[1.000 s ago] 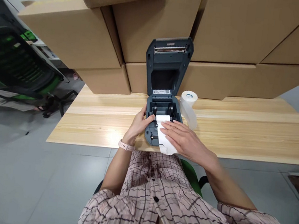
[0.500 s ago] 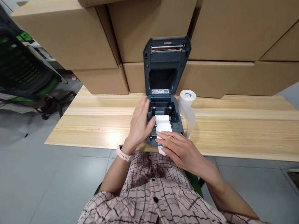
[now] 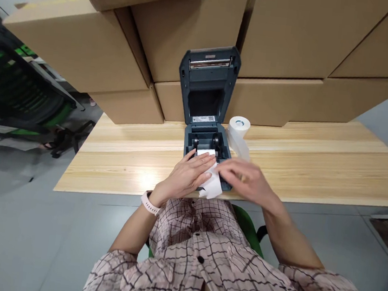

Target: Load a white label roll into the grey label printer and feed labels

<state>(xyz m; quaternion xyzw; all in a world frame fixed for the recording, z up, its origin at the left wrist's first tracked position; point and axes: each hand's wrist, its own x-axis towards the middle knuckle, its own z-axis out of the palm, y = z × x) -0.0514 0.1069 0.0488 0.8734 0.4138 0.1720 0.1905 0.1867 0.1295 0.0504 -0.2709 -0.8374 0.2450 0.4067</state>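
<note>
A dark grey label printer (image 3: pixel 225 154) stands on the table with its lid (image 3: pixel 208 84) raised. White label paper (image 3: pixel 213 185) runs through its base and hangs over the front edge. My left hand (image 3: pixel 189 173) lies flat across this paper, fingers stretched out. At the printer's right side, my right hand (image 3: pixel 246 179) is closed, its fingers bent and slightly blurred, with the tips by the paper's edge. What those fingertips grip, if anything, is hidden. A label roll (image 3: pixel 239 124) stands right of the printer, its loose strip trailing toward my right hand.
Large cardboard boxes (image 3: pixel 283 34) are stacked along the back of the wooden table (image 3: pixel 300 167). On the left are an office chair (image 3: pixel 21 93) and part of a seated person's leg (image 3: pixel 8 140). The table's front edge lies close to my lap.
My left hand has moved from the printer's left side onto the paper. My right hand has lifted off the paper to the right, its fingers now bent. The paper end has shifted.
</note>
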